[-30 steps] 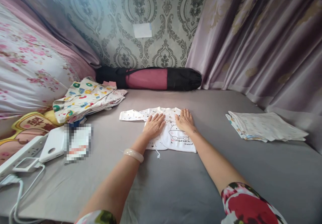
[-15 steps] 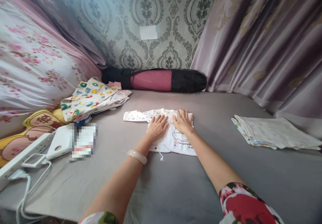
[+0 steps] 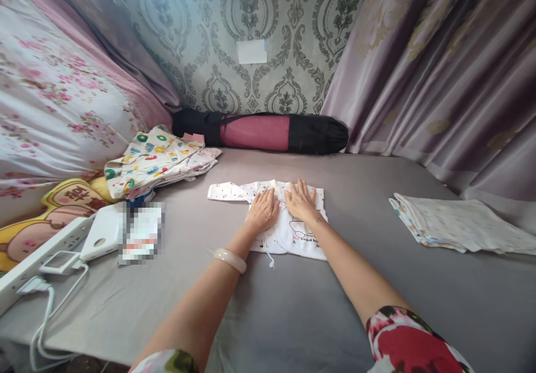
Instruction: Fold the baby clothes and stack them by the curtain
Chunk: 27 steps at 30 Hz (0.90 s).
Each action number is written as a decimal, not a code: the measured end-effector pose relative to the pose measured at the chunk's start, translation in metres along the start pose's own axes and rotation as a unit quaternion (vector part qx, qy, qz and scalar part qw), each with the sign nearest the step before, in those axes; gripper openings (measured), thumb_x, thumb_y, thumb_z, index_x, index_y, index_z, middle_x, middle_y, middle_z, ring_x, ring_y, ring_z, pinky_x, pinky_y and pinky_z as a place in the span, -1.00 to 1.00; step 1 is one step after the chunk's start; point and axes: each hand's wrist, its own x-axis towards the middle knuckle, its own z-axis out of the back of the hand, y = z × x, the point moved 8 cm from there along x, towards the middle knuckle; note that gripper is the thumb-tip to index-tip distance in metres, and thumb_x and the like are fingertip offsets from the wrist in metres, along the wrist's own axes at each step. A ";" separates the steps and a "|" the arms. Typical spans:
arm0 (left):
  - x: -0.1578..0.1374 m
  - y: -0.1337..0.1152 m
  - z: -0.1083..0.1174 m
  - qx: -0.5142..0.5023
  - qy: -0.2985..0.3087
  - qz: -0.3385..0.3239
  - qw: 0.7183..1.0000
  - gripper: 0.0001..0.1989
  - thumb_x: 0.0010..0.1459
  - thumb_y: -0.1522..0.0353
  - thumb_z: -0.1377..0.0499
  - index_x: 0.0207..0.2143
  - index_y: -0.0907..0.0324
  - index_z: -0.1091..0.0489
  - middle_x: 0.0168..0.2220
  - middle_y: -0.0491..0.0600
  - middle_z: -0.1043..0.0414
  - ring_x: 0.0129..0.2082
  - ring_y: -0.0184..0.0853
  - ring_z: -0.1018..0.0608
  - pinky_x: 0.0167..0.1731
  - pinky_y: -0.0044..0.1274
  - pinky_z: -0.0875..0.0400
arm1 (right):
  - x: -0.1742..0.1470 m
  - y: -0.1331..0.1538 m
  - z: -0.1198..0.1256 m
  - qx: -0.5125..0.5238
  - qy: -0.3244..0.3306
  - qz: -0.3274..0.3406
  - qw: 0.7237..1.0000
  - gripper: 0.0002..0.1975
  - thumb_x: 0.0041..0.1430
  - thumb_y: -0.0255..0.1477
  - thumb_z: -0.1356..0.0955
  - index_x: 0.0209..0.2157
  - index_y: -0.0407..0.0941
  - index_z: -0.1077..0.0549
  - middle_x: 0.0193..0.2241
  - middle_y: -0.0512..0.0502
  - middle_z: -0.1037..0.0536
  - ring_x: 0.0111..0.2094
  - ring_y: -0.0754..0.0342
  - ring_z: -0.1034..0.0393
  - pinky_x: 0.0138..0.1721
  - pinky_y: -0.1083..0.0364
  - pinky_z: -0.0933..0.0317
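A small white baby shirt (image 3: pixel 278 242) with a drawn figure, lettering and a tie string lies flat on the grey sheet (image 3: pixel 293 317). Its left sleeve stretches out to the left; on the other side the sleeve looks folded in, partly under my fingers. My left hand (image 3: pixel 263 210) rests flat on the shirt's middle, fingers extended. Beside it, my right hand (image 3: pixel 302 201) lies flat on the upper right of the shirt with its fingers spread. Neither hand grasps anything. The palms cover part of the print.
Patterned clothes (image 3: pixel 154 161) are piled at the left, folded cloths (image 3: pixel 460 222) at the right. A black and pink rolled bag (image 3: pixel 255 133) lies along the wall. At the left edge are a power strip (image 3: pixel 50 264), a white device (image 3: pixel 104 230), a cable and a blurred packet (image 3: pixel 142 233).
My right hand has slid slightly left across the shirt, closer to my left hand, whose fingers are drawn nearer together. The whole view has shifted a little.
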 end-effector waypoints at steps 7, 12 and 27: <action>0.001 0.002 -0.009 0.019 0.007 -0.008 1.000 -0.44 0.28 0.36 0.18 0.28 0.44 0.01 0.28 0.25 -0.12 0.31 -0.12 -0.14 0.27 -0.27 0.00 | 0.001 0.034 -0.008 0.023 -0.002 0.071 0.997 -0.42 0.37 -0.27 0.06 0.35 -0.16 0.02 0.38 -0.19 0.11 0.37 -0.06 0.30 0.30 -0.19 0.37; 0.002 0.002 -0.006 -0.004 -0.013 -0.008 1.000 -0.46 0.27 0.38 0.17 0.27 0.40 -0.01 0.27 0.26 -0.15 0.30 -0.14 -0.17 0.26 -0.26 -0.03 | 0.002 0.034 -0.012 -0.003 -0.016 0.078 0.997 -0.42 0.37 -0.31 0.05 0.34 -0.19 0.00 0.36 -0.18 0.04 0.37 -0.07 0.28 0.30 -0.18 0.40; 0.003 0.013 0.004 -0.105 -0.060 0.017 0.993 -0.38 0.16 0.49 0.15 0.29 0.44 0.14 0.27 0.37 -0.06 0.33 -0.13 -0.10 0.26 -0.19 -0.09 | 0.007 0.057 -0.007 0.010 -0.031 0.140 0.990 -0.43 0.35 -0.38 0.00 0.33 -0.26 -0.01 0.37 -0.20 0.08 0.37 -0.07 0.29 0.30 -0.21 0.43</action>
